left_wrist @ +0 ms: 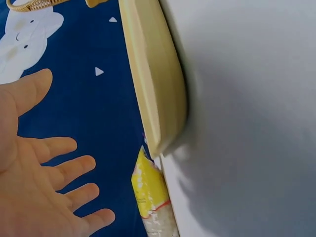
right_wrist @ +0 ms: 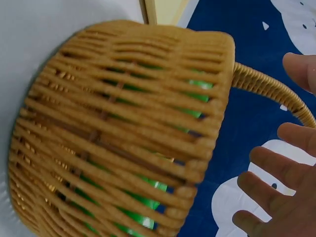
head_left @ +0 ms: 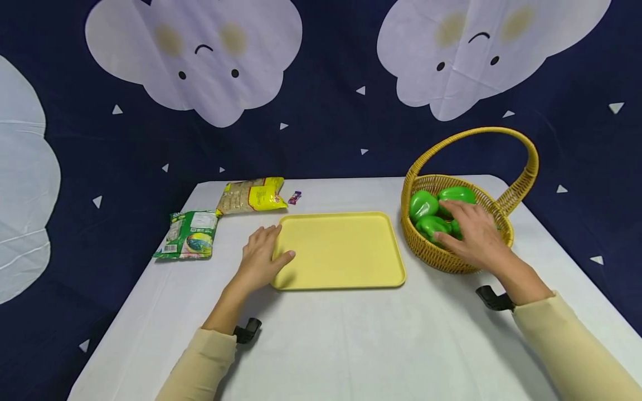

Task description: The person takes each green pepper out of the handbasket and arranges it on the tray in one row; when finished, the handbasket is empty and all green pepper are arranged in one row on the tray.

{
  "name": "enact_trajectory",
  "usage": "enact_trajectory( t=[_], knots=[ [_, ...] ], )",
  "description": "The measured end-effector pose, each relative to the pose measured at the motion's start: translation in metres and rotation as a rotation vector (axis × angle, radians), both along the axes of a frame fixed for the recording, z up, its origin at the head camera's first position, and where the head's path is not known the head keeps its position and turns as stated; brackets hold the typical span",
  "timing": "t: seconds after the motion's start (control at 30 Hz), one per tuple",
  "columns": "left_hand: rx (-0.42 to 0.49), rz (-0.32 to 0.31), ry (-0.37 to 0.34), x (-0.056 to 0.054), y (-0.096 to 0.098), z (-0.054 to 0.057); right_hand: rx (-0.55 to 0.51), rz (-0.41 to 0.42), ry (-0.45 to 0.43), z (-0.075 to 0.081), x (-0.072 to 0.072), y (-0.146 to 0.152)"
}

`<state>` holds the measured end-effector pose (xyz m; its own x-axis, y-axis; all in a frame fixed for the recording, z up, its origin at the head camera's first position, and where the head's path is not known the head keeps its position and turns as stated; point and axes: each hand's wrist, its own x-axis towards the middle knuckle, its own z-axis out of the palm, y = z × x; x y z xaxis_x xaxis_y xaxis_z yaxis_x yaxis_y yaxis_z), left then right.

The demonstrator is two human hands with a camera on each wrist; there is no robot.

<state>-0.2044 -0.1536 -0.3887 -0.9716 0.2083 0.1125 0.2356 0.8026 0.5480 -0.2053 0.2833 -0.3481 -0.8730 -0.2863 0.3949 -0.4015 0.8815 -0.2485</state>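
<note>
A yellow tray (head_left: 341, 250) lies in the middle of the white table. My left hand (head_left: 262, 257) hovers at its left edge, fingers spread and holding nothing; the left wrist view shows its palm beside the tray's rim (left_wrist: 165, 84). To the right stands a wicker basket (head_left: 441, 262) with a tall handle, holding several green bell peppers (head_left: 423, 206). Over the basket's right side is my right hand (head_left: 473, 231), its fingers extended above the peppers and partly hiding them. In the right wrist view, that hand (right_wrist: 281, 192) is above the basket rim with nothing in its grasp.
A green packet (head_left: 193, 235) lies at the table's left, with a yellow bag (head_left: 253, 196) behind it. Close to that bag is a small purple wrapper (head_left: 295, 197). A dark blue cloth (head_left: 331, 139) with cloud prints hangs behind the table. The basket handle (head_left: 471, 131) arches high.
</note>
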Motion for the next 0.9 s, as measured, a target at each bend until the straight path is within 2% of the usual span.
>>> enact_trajectory(
  t=[0.47,0.9],
  knots=[
    [0.008,-0.035,-0.094,-0.009,-0.019,-0.007,0.065,0.021,-0.145,0.001,-0.013,0.011],
    [-0.049,-0.08,-0.163,-0.019,-0.035,-0.014,0.119,0.03,-0.324,-0.002,-0.026,0.02]
  ],
)
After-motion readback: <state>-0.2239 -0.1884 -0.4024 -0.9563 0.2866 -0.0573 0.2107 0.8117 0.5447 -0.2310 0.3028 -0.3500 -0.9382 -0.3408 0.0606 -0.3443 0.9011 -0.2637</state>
